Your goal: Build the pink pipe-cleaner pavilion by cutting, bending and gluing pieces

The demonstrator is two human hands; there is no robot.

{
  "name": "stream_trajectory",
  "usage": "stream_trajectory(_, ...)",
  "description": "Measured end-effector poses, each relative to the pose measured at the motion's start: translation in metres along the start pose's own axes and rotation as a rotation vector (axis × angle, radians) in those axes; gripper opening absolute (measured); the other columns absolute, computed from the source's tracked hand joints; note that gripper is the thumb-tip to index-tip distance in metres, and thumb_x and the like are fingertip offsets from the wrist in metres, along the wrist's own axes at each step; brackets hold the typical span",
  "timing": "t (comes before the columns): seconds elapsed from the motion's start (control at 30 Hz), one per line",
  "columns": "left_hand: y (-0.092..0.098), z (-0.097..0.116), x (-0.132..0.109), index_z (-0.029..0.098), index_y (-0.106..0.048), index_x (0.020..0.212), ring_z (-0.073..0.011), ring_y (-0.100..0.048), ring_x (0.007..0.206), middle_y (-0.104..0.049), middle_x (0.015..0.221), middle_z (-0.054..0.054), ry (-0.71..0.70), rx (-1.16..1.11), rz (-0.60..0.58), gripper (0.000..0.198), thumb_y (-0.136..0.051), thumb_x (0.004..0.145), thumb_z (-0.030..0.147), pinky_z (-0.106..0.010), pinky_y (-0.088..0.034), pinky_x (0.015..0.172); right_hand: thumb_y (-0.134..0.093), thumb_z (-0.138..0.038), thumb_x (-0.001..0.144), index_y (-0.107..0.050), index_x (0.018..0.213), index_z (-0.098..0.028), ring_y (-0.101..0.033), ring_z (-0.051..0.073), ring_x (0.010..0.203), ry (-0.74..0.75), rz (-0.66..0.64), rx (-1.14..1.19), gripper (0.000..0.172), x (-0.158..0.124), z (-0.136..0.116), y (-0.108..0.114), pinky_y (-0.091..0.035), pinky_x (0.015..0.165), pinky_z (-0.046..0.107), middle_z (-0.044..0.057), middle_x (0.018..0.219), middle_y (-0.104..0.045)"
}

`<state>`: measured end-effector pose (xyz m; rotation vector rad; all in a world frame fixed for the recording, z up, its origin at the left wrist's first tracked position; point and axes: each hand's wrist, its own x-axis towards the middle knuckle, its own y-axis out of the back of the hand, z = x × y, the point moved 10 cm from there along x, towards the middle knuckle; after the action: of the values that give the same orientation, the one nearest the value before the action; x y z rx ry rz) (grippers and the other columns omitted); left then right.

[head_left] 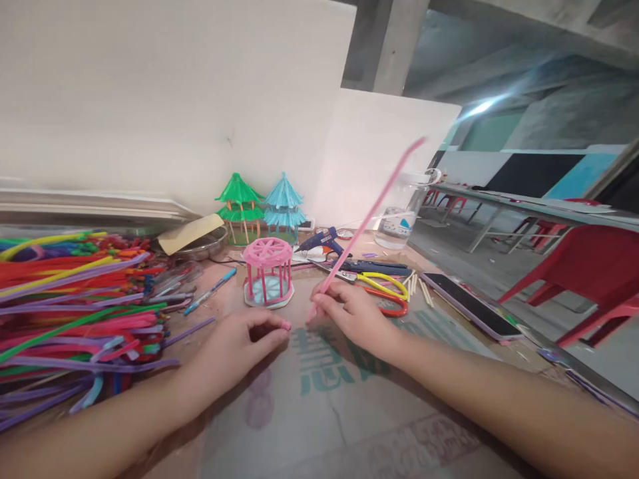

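My right hand (352, 314) pinches the lower end of a long pink pipe cleaner (372, 213), which slants up and to the right, blurred at its tip. My left hand (239, 342) rests on the cardboard (349, 399) with fingers curled, pinching a small pink piece (285, 325) at the fingertips. Just beyond both hands stands a small pink pavilion model (268, 271) with a wheel-shaped roof and pale blue floor.
A big heap of coloured pipe cleaners (74, 299) fills the left. Behind stand a green (239, 206) and a blue (284, 205) pavilion, a blue glue gun (319, 242), scissors (382, 283), a phone (472, 306), a plastic bottle (399, 213) and a blue pen (210, 291). Red chairs (589, 273) are at the right.
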<state>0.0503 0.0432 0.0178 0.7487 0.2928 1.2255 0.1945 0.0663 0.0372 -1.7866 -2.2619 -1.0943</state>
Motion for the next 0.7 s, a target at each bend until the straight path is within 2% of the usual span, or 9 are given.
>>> stream_trajectory(0.13,0.002,0.004,0.001,0.022,-0.073,0.088,-0.0237,-0.068,0.084,-0.076,0.091,-0.003,-0.034,0.026,0.014,0.027,-0.054,0.082,0.04,-0.032,-0.052,0.075,-0.051,-0.028,0.09,-0.063,0.081,-0.019,-0.067,0.017,0.071,-0.08,-0.137,-0.04,0.018,-0.003,0.018,-0.018,-0.049,0.067,0.028,0.003,0.075,-0.072)
stream_trajectory(0.27,0.006,0.009,-0.001,0.023,-0.073,0.091,-0.0217,-0.067,0.086,-0.076,0.091,-0.002,-0.105,0.034,0.055,0.027,-0.051,0.086,0.038,-0.03,-0.052,0.077,-0.054,-0.03,0.088,-0.066,0.077,-0.018,-0.065,0.017,0.071,-0.104,-0.104,-0.012,0.02,-0.004,0.013,-0.015,-0.049,0.066,0.028,0.004,0.077,-0.071)
stream_trajectory(0.37,0.007,0.014,-0.004,0.024,-0.073,0.088,-0.02,-0.066,0.089,-0.075,0.091,0.0,-0.155,0.017,0.056,0.026,-0.05,0.089,0.036,-0.028,-0.05,0.079,-0.056,-0.033,0.086,-0.065,0.074,-0.017,-0.063,0.015,0.066,-0.138,-0.1,0.14,0.022,-0.011,0.002,-0.019,-0.049,0.062,0.027,0.002,0.071,-0.068)
stream_trajectory(0.47,0.003,0.014,-0.006,0.024,-0.074,0.083,-0.0202,-0.065,0.085,-0.075,0.087,-0.001,-0.133,-0.055,0.03,0.024,-0.053,0.087,0.035,-0.029,-0.051,0.076,-0.056,-0.03,0.085,-0.066,0.079,-0.017,-0.062,0.013,0.063,-0.17,-0.134,0.352,0.017,-0.018,-0.006,-0.029,-0.051,0.063,0.026,0.0,0.069,-0.067)
stream_trajectory(0.53,0.0,0.006,-0.006,0.023,-0.074,0.094,-0.0194,-0.064,0.076,-0.074,0.079,-0.001,-0.044,-0.156,0.026,0.024,-0.055,0.086,0.035,-0.029,-0.05,0.068,-0.058,-0.027,0.083,-0.067,0.085,-0.018,-0.062,0.012,0.063,-0.18,-0.121,0.43,0.012,-0.019,-0.007,-0.031,-0.052,0.064,0.026,-0.001,0.068,-0.067)
stream_trajectory(0.6,-0.005,-0.003,-0.006,0.021,-0.065,0.119,-0.0183,-0.064,0.068,-0.073,0.076,-0.001,0.037,-0.3,0.015,0.038,-0.058,0.084,0.036,-0.028,-0.049,0.061,-0.062,-0.025,0.08,-0.069,0.089,-0.019,-0.062,0.012,0.062,-0.209,-0.106,0.474,0.013,-0.019,-0.003,-0.032,-0.053,0.064,0.027,-0.002,0.068,-0.066)
stream_trajectory(0.63,-0.008,-0.004,-0.005,0.019,-0.057,0.128,-0.0181,-0.064,0.067,-0.072,0.076,-0.001,0.049,-0.364,0.006,0.047,-0.059,0.084,0.036,-0.029,-0.049,0.06,-0.064,-0.025,0.079,-0.069,0.09,-0.018,-0.062,0.012,0.061,-0.232,-0.108,0.497,0.014,-0.019,-0.001,-0.034,-0.053,0.064,0.027,-0.002,0.068,-0.067)
stream_trajectory(0.7,-0.013,-0.002,-0.005,0.018,-0.05,0.134,-0.0186,-0.066,0.069,-0.072,0.076,-0.001,0.018,-0.437,-0.015,0.055,-0.061,0.082,0.033,-0.032,-0.051,0.067,-0.068,-0.027,0.077,-0.07,0.091,-0.018,-0.062,0.012,0.06,-0.283,-0.136,0.544,0.017,-0.02,0.003,-0.039,-0.054,0.064,0.028,-0.002,0.068,-0.068)
